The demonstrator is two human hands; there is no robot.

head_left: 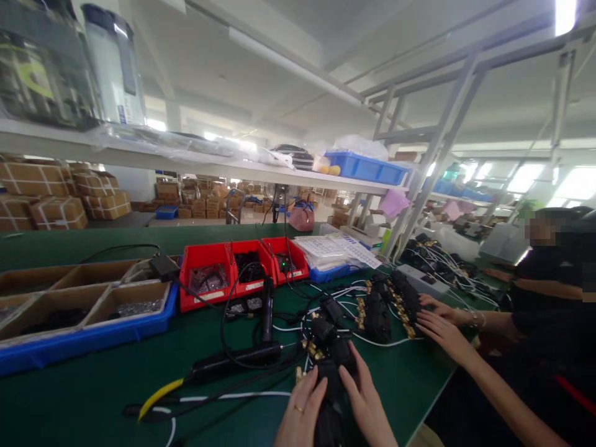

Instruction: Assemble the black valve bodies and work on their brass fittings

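Two hands meet at the near edge of the green desk [84, 397]: the left hand [300, 410], with a ring on one finger, and the right hand [365, 403] are both curled around a black blocky part [333, 382], gripping it from either side. That part is the nearest in a line of similar black parts [372, 310] with small brass-coloured fittings, strung with white and black wires and running away across the desk to the right. How many of these are finished cannot be told; the row looks partly handled, with the held one in work. A co-worker's hands [440, 323] rest on the far parts of the row. Left of the hands lies a long matte black tool [233, 363] with a yellow cable end. Behind it stand glossy red plastic bins [207, 257] and brown cardboard trays in a blue tray [93, 335].
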